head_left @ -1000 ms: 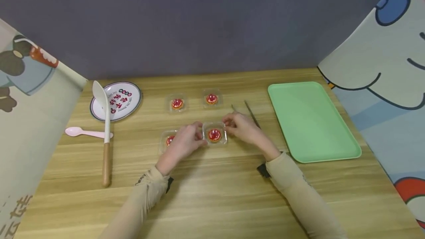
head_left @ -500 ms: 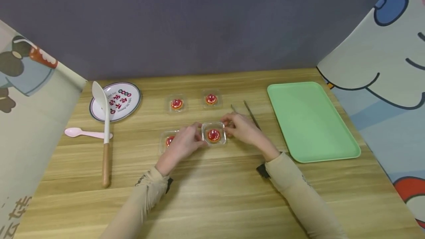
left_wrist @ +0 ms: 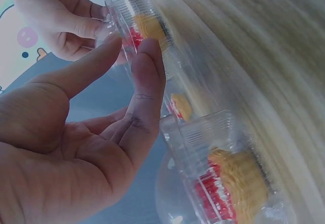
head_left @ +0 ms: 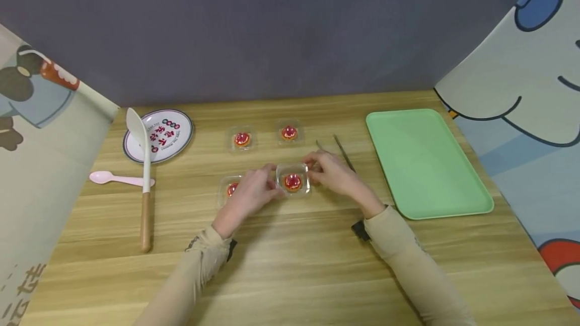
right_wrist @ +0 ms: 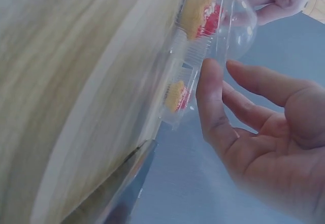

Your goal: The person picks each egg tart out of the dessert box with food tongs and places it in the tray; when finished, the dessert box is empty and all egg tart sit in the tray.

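A small tart with a red top sits in a clear plastic box (head_left: 293, 180) at mid-table. My left hand (head_left: 250, 192) pinches the box's left edge between thumb and fingers. Opposite it, my right hand (head_left: 333, 172) pinches the right edge. In both wrist views the box's rim (left_wrist: 125, 43) runs between thumb and fingertips, and a domed lid (right_wrist: 246, 28) bulges on top. Partly covered by my left hand is a second boxed tart (head_left: 230, 190). Two more boxed tarts, one on the left (head_left: 242, 139) and one on the right (head_left: 289, 133), lie farther back.
On the right lies a green tray (head_left: 428, 165). A thin two-pronged metal tool (head_left: 344, 152) is partly hidden behind my right hand. At left are a patterned plate (head_left: 174, 140), a white ladle with a wooden handle (head_left: 145, 220) resting across it, and a pink spoon (head_left: 120, 179).
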Demonstrator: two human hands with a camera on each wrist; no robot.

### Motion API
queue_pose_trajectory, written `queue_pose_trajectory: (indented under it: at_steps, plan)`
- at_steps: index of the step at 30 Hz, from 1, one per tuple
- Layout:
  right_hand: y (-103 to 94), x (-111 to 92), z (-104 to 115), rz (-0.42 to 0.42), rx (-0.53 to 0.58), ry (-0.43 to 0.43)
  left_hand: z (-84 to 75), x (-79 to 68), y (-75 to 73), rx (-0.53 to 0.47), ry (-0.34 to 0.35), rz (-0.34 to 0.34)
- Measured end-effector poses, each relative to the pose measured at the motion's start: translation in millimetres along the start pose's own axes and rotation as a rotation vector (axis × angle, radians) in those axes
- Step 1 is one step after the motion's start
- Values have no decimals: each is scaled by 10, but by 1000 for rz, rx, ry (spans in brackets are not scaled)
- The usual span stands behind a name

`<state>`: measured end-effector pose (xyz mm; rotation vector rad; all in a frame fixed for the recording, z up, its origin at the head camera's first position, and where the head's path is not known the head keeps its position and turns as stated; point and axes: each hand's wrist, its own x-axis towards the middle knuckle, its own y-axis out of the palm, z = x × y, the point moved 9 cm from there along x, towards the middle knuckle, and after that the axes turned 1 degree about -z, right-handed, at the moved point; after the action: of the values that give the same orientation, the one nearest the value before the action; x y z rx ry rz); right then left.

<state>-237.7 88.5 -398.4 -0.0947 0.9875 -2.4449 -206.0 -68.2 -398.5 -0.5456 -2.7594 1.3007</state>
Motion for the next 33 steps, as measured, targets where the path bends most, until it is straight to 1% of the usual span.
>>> queue_pose_trajectory:
  at_steps: [3,5,9,11,14,17,19,21,24,27,30,33]
  plan:
    - [-20,-13,24,-1,1,-6,-16,-12,-21,-3,-5,7]
    - [-31,-23,61,1,3,-26,-26,-32,-53,-6,-13,4]
    - [-88,-72,158,-9,6,-100,-54,-65,-119,-27,-11,-7]
    - [-135,-102,192,-14,31,-127,-73,-66,-141,-62,-6,-13]
    - [-234,-154,222,-23,128,-136,-126,-56,-159,-130,12,-24]
    - [-338,-208,220,-42,244,-116,-195,-48,-164,-190,37,-44]
    - [-397,-250,203,-62,303,-106,-249,-44,-167,-207,70,-63]
    - [-437,-287,169,-87,332,-101,-299,-46,-181,-200,99,-91]
    - [-476,-335,126,-134,318,-103,-365,-45,-193,-187,144,-128]
    - [-498,-390,85,-165,282,-98,-429,-43,-180,-164,169,-151]
    - [-521,-460,22,-159,256,-80,-492,-29,-121,-137,192,-145]
    - [-552,-547,-46,-133,219,-77,-563,-6,-26,-107,219,-106]
